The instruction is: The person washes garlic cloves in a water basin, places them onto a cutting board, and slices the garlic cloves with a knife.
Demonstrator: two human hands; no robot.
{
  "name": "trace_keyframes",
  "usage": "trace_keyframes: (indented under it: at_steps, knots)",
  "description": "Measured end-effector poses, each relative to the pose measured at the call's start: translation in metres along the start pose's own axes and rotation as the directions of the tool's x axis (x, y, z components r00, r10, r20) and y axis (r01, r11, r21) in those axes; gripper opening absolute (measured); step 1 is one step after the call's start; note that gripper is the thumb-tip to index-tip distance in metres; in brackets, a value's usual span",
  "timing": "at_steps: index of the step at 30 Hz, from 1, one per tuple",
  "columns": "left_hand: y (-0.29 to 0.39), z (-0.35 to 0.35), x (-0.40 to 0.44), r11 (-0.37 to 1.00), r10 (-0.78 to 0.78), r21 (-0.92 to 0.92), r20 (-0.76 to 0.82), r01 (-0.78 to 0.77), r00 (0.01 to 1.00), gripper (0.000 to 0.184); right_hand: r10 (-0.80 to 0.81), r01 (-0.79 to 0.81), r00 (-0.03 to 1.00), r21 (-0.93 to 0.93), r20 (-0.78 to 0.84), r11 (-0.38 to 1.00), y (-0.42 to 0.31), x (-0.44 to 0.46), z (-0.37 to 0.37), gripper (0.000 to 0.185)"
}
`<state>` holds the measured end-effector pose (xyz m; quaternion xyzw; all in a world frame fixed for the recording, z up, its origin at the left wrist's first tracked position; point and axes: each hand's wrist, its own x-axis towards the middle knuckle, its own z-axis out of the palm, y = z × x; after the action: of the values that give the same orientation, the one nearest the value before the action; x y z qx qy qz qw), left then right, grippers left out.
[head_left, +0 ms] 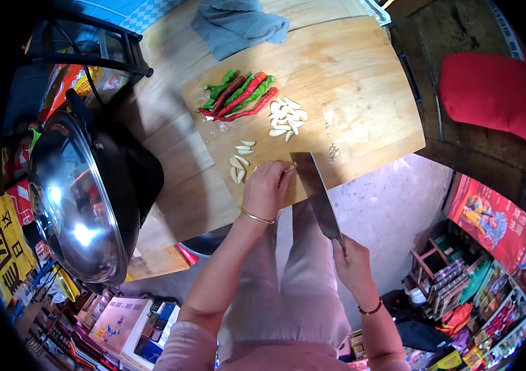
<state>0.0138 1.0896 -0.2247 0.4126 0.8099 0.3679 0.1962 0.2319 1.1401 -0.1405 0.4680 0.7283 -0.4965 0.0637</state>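
Observation:
My right hand (354, 263) is closed around the handle of a cleaver (316, 195). Its broad blade lies over the near edge of a wooden cutting board (368, 68). Just left of the blade, my left hand (266, 187) pinches a pale garlic clove (292, 166), mostly covered by the fingers. Several peeled cloves (236, 162) lie on the board to the left of that hand. Farther up is a pile of garlic pieces (284, 115), beside several red and green chili peppers (241, 94). Small garlic scraps (334, 150) sit right of the blade.
A crumpled grey cloth (238, 26) lies at the board's far side. To the left stands a black wok (139, 167) with a shiny metal lid (80, 204). A red cushion (495, 96) is at the right. Packed shelves and boxes (120, 324) line the floor on both sides.

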Motion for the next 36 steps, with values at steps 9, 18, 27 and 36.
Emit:
trace_keyframes:
  at_steps: [9, 18, 27, 36]
  knots:
    - [0.0, 0.0, 0.002, 0.999, 0.034, -0.004, -0.011, -0.034, 0.999, 0.009, -0.032, 0.032, 0.999, -0.03, -0.013, 0.999, -0.008, 0.0, 0.003, 0.022]
    - [0.0, -0.031, 0.013, 0.156, -0.533, -0.739, 0.495, 0.655, 0.686, 0.023, 0.122, -0.128, 0.991, 0.145, 0.048, 0.981, 0.009, 0.007, 0.006, 0.018]
    - [-0.007, -0.023, 0.008, 0.098, -0.526, -0.733, 0.536, 0.673, 0.66, 0.021, 0.175, -0.167, 0.984, 0.152, -0.036, 0.974, 0.011, 0.003, 0.004, 0.018]
    - [-0.015, -0.035, 0.041, 0.82, -0.468, -0.297, 0.147, 0.49, 0.872, 0.017, 0.129, -0.113, 0.988, 0.174, -0.086, 0.978, 0.006, 0.005, 0.0, 0.028]
